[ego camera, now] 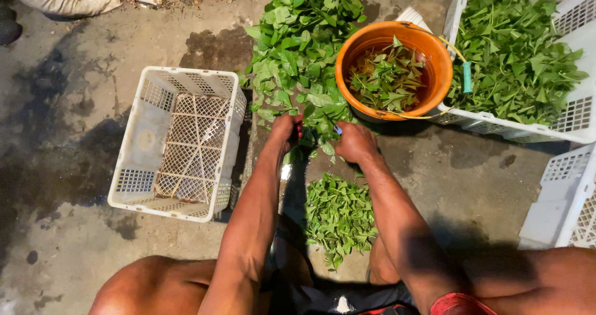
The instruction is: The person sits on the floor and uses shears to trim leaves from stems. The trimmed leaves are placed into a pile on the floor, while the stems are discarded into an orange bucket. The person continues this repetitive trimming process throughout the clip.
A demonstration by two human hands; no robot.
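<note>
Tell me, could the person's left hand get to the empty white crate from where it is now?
Probably yes. The left hand grips leafy stems, but the white crate sits open on the floor to its left, with nothing between them.

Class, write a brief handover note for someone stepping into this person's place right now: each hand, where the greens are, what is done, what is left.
Left hand and right hand: both closed on leafy stems at the near edge of the big leaf pile.
Small leaf pile lies on the ground between the knees.
Orange bucket holds some leaves; the white crate behind it is full.
Empty white crate stands left.
Done: some greens sorted. Left: most of the big pile.
</note>
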